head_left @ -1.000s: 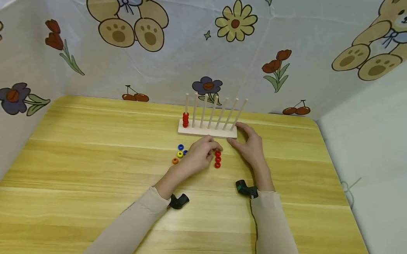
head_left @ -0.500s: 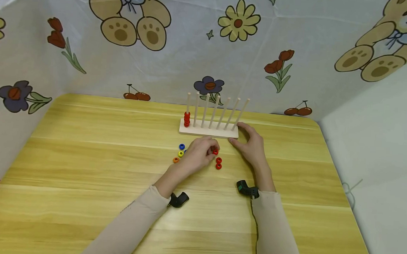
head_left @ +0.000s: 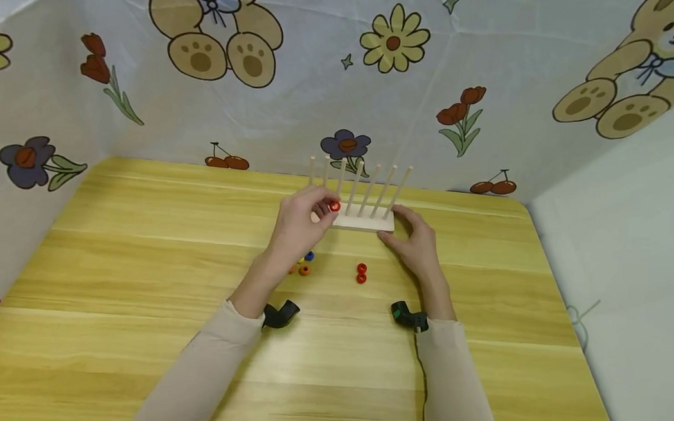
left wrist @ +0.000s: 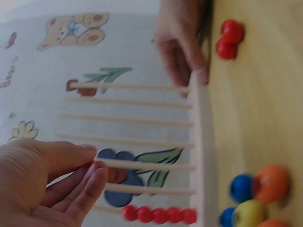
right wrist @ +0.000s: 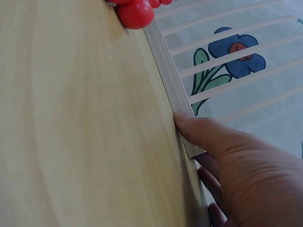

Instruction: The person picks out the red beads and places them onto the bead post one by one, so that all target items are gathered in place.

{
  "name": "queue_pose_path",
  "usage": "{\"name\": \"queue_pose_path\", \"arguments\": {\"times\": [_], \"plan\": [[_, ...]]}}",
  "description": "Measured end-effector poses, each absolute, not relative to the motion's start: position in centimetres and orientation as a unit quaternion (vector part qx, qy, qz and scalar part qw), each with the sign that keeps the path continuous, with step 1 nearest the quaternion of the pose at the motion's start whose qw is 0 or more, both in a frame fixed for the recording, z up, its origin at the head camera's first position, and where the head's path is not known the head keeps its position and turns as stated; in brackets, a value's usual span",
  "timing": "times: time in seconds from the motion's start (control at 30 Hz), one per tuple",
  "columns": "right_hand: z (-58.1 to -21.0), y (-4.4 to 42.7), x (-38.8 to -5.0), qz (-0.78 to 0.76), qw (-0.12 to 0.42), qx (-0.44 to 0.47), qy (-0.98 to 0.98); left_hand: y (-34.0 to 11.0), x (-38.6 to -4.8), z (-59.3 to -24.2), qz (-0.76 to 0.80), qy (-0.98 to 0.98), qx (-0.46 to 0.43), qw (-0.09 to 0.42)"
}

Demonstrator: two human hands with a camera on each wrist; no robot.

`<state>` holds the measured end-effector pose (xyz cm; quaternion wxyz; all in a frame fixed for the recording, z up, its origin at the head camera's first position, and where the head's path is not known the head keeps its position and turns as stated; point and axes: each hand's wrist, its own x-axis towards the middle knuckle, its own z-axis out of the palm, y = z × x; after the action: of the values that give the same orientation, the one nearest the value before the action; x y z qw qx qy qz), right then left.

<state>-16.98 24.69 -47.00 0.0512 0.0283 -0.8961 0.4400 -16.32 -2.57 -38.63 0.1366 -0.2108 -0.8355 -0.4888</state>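
Observation:
Pinched between the thumb and fingers of my left hand (head_left: 298, 224) is a red bead (head_left: 334, 206), raised in front of the pegs of the wooden rack (head_left: 371, 223). In the left wrist view my left hand (left wrist: 52, 182) mostly covers that bead, near the peg tips. Several red beads (left wrist: 160, 214) are stacked on an end peg, hidden behind the hand in the head view. My right hand (head_left: 418, 244) grips the rack's right end; in the right wrist view its thumb (right wrist: 208, 132) presses on the base (right wrist: 170, 80).
Two red beads (head_left: 361, 273) lie on the table (head_left: 419, 383) in front of the rack. Loose orange (left wrist: 271, 183), blue (left wrist: 242, 187) and yellow beads (left wrist: 250, 214) are grouped left of them, partly behind my left wrist in the head view. A patterned cloth (head_left: 297, 105) hangs behind the table.
My left hand has picked one red bead off the table row and carried it up and left to the rack's pegs. The right hand has stayed at the rack's end.

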Motion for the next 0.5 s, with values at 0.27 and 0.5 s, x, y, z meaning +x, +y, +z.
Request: {"name": "queue_pose_path", "arguments": {"times": [0.27, 0.5], "plan": [[-46.8, 25.0, -17.1, 0.435, 0.057, 0.028, -0.898, -4.0, -17.5, -35.6, -0.516, -0.784, -0.19, 0.287], [-46.9, 24.7, -17.0, 0.439, 0.049, 0.026, -0.897, -3.7, -19.0, -34.8, -0.512, -0.77, -0.172, 0.341]]}}
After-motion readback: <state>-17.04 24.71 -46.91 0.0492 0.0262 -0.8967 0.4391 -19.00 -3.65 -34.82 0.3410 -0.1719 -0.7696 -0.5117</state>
